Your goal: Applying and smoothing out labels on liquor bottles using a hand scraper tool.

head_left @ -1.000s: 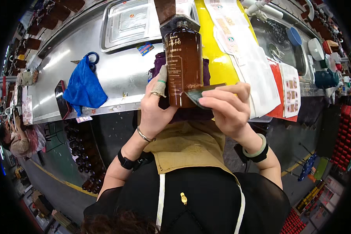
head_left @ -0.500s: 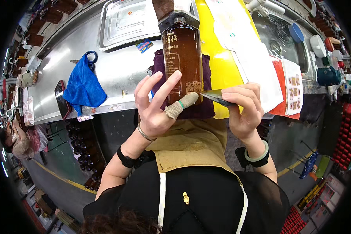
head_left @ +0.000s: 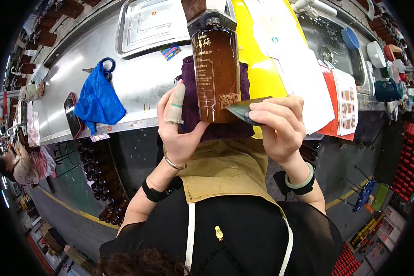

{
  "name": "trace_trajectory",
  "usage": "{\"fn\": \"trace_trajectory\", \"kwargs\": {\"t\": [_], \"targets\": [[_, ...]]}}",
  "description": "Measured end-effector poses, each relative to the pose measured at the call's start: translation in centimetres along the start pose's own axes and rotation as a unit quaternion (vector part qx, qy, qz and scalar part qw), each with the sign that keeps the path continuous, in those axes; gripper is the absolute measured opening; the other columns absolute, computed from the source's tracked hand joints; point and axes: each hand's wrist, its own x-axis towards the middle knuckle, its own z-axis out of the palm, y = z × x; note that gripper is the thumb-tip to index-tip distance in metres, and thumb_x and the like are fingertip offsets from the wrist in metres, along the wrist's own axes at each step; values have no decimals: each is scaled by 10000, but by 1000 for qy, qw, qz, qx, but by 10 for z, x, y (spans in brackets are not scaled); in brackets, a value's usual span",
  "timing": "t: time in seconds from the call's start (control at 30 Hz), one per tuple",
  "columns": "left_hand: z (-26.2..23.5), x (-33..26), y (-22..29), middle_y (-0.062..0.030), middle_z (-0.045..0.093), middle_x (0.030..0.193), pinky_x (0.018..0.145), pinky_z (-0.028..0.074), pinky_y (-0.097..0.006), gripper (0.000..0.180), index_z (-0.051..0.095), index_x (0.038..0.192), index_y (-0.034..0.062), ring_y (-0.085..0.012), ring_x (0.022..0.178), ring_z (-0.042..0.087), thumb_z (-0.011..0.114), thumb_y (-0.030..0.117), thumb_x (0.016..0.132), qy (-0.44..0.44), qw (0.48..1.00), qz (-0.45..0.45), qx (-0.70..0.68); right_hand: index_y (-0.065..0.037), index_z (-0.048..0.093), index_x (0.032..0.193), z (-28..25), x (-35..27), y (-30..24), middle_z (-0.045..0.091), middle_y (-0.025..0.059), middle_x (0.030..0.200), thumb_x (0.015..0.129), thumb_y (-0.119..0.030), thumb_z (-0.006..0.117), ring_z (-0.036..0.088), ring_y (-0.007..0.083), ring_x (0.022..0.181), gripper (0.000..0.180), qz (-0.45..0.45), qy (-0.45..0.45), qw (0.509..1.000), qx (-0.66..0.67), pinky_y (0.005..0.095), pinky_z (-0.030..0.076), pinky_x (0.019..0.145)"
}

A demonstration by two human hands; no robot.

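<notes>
A brown glass bottle with gold lettering and a gold pattern near its base lies on a dark purple cloth, neck pointing away from me. Its neck end rests at a metal-edged block. My left hand is beside the bottle's lower left, fingers extended, with a beige finger cot on one finger. Its thumb touches or nearly touches the base. Between the fingers and thumb of my right hand is a dark, flat pointed blade, its tip at the gold pattern.
Left on the steel table lie a blue cloth, scissors and a phone. A metal tray sits behind. Yellow sheeting, white paper and a sink are to the right.
My left hand has drawn back from the bottle's front to its left side, the covered finger now pointing up. The blade has turned and shifted slightly left onto the gold pattern.
</notes>
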Motion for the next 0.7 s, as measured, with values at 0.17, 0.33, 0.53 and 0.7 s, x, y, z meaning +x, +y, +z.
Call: {"fn": "trace_trajectory", "kwargs": {"t": [0.17,0.33,0.53,0.7], "targets": [[1,24,4,-180,650,1400,1146,434,-452,772,638,1410,-7,-310,1319,583,880,44,678,-101,993,-41,38,-177,812,1008,-4,-1,-12,784,-45,1014,813,-119,748,672,142,845,214,-32,-80,996,22,336,388,877],[-17,38,34,-177,664,1351,1148,406,-482,768,678,1365,-6,-337,1314,577,905,95,638,-90,979,114,143,-148,813,983,-15,18,2,792,-22,970,749,-58,775,654,158,801,253,-16,15,999,-30,311,395,838],[4,23,10,-190,647,1402,1087,470,-438,893,566,1475,-28,-359,1266,604,896,68,650,-70,996,37,39,-171,828,1044,-8,19,-4,786,-40,1070,777,-136,738,652,166,932,285,-52,-38,996,-63,348,403,887],[-2,30,11,-212,627,1459,1093,452,-455,858,617,1423,-30,-350,1214,644,852,40,601,-86,985,116,99,-206,808,1066,-6,10,-22,762,-81,1079,768,-194,729,634,112,909,308,-110,-117,985,-62,326,397,867]]}}
